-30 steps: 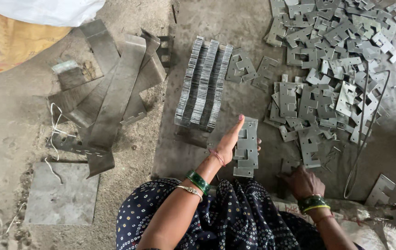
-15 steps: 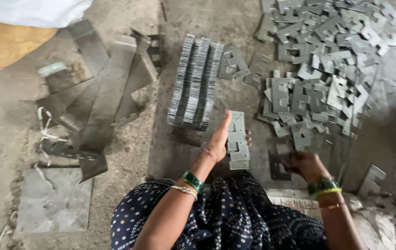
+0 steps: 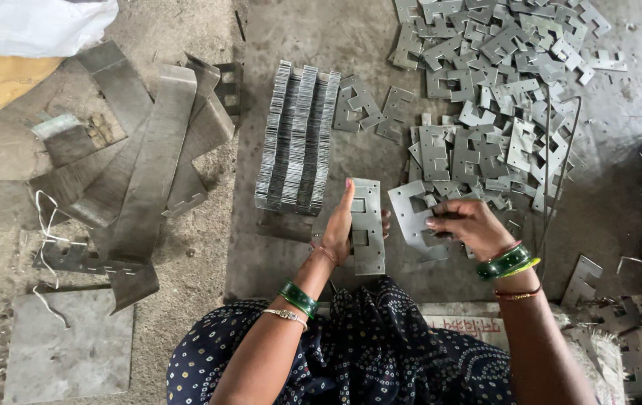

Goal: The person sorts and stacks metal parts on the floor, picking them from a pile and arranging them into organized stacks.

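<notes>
Two hands (image 3: 340,225) (image 3: 465,225), stamped metal plates (image 3: 368,225)

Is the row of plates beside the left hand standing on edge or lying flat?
On edge. The row of plates shows only thin edges packed side by side, unlike the loose plates lying flat, faces up, to the right.

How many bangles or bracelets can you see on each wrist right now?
4 in view. Left wrist: a green bangle and a thin gold bracelet below it. Right wrist: a green bangle and a thin dark bracelet. More may be hidden underneath.

Hands (image 3: 340,225) on stamped metal plates (image 3: 367,225)
</notes>
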A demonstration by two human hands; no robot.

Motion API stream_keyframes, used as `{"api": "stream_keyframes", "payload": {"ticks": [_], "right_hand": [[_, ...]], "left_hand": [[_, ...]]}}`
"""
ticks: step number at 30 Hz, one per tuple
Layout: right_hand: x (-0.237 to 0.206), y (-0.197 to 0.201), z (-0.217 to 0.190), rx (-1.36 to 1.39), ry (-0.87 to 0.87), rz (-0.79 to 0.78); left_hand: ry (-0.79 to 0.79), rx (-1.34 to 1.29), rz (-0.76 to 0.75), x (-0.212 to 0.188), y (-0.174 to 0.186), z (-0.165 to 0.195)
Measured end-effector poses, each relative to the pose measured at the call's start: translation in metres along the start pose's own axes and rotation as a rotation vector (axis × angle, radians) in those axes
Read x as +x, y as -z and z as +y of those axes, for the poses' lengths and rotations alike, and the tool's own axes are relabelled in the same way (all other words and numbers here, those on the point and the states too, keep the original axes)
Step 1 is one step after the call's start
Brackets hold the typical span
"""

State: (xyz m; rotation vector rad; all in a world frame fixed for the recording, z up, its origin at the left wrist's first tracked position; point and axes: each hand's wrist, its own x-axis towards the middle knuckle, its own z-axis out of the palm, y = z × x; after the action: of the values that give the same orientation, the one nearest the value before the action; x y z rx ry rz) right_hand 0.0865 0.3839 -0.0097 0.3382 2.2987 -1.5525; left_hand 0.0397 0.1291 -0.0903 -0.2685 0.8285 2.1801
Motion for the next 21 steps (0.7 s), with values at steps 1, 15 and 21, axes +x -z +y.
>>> {"api": "stream_keyframes", "payload": {"ticks": [1,15,21], "right_hand": [[-0.002,-0.004,-0.015,-0.239,0.009,0.025],[0.114,0.014,-0.019,-0.766,0.038,0.603],[0.146,-0.006,-0.011,-0.946,0.106,0.665]], "left_hand": [[-0.005,0.011,-0.002,0.000,-0.001,0.000],[-0.020,0.218,0.411,0.009,0.015,0.001],[-0.138,-0.055,0.099,0.003,0.002,0.013]]}}
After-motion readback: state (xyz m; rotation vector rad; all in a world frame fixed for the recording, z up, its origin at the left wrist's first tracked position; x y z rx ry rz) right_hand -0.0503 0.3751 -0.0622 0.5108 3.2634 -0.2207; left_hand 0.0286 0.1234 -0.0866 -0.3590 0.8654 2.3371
